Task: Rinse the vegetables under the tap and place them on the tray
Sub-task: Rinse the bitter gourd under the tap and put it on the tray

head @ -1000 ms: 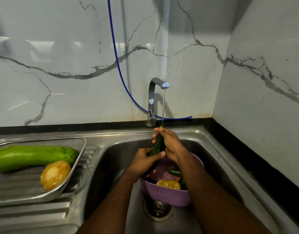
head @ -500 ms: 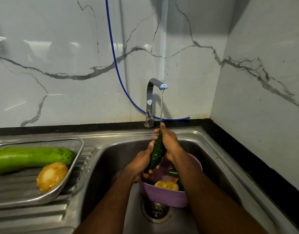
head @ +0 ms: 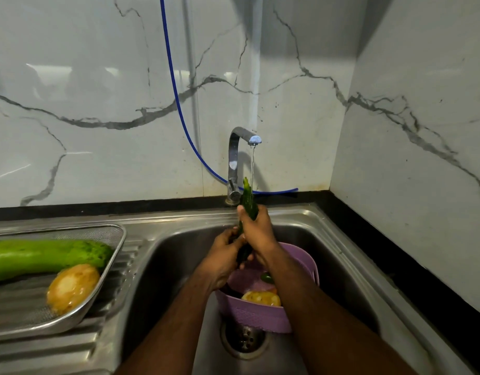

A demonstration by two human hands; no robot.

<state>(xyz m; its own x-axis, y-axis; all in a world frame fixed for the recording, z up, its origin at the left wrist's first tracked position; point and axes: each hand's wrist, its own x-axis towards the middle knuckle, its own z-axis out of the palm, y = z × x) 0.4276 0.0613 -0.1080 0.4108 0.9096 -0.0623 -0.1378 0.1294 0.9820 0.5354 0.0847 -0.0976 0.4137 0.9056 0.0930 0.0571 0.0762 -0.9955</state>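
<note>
Now raised higher than half a second ago: cucumber point(head: 248, 201) pushed up so its tip clears the right hand point(head: 256, 231) and meets the stream from the tap point(head: 243, 147), where before only the knuckles sat under the water. Means the top end gets its rinse; lower half probably done or due next, then across to the tray point(head: 109, 282). Stands nearly upright, long axis running from the sink point(head: 341, 255) up toward the spout, tip pointing up and leaning slightly left. Held over the purple basket point(head: 260, 312). Right hand wrapped round the upper middle, left hand point(head: 224, 255) curled round the lower end just beneath, both hands close together and touching. On the tray already: gourd point(head: 44, 257) and a yellow piece point(head: 72, 286) touching it. More vegetables left in the basket, so well short of finished
</note>
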